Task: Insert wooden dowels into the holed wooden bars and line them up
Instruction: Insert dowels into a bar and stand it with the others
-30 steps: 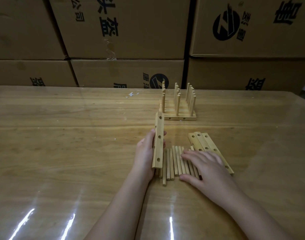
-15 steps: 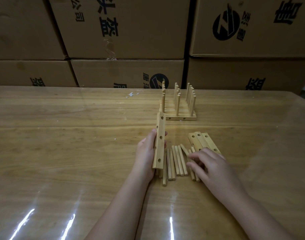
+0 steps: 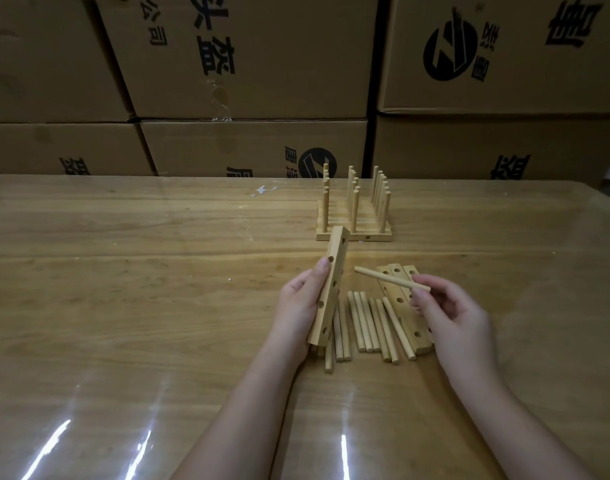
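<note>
Behind your table are six brown cardboard boxes (image 3: 262,57) with black print, stacked in two rows of three; some are cut off by the frame. The long table (image 3: 141,271) is of pale wood with a glossy, reflective top.

On the far side of it, a little right of centre, stands one finished block of holed wooden bars (image 3: 366,233) lying side by side. Light dowels stand upright from it in three lines; how many bars make it up I cannot tell.

Your left hand (image 3: 298,306) has its grip closed on one pale, square-edged wooden bar (image 3: 328,292). The thumb lies on the front face and the fingers are behind. The bar is propped nearly on end, with its top leaning away to the right. Round holes run along its front face, and one more shows on the side near the top.

Three more holed bars (image 3: 402,306) lie flat and touching each other, just beside your right hand (image 3: 449,313). That hand pinches one slim round wooden dowel (image 3: 383,276) by its end. The free tip points left toward the held bar and is not touching it.

About nine loose dowels (image 3: 366,323) lie on the table between your hands, roughly parallel. The leftmost ones are partly hidden behind the held bar.
</note>
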The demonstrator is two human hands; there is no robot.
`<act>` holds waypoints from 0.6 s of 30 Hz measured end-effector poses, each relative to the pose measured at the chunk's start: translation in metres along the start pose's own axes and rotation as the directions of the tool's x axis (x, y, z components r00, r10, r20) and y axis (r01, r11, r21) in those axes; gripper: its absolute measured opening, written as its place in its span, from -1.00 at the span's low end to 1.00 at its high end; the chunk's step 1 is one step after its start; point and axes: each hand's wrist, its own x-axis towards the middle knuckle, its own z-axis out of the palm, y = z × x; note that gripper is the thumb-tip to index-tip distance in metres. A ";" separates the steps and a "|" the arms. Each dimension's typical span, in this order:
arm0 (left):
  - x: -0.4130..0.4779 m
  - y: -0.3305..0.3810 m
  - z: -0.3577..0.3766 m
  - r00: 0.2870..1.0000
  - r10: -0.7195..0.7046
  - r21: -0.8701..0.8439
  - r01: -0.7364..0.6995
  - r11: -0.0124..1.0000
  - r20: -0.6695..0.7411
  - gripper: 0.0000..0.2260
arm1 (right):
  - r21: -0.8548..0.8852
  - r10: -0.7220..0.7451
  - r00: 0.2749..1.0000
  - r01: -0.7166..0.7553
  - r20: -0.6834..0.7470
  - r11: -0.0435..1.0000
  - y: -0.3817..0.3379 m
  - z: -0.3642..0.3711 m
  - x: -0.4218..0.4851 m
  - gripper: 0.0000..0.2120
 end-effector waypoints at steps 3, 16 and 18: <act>-0.002 -0.002 0.002 0.999 0.013 0.106 -0.016 0.994 0.031 -0.73 | 0.053 0.006 1.000 -0.005 -0.019 0.999 -0.002 0.001 -0.001 -0.79; -0.001 -0.007 0.007 0.997 0.042 0.294 -0.058 0.954 0.061 -0.67 | 0.171 0.059 0.994 -0.042 -0.096 0.984 -0.004 0.002 0.000 -0.78; 0.000 -0.007 0.006 0.997 0.048 0.315 -0.064 0.947 0.060 -0.68 | 0.162 0.065 0.993 -0.048 -0.098 0.986 -0.004 0.002 0.001 -0.80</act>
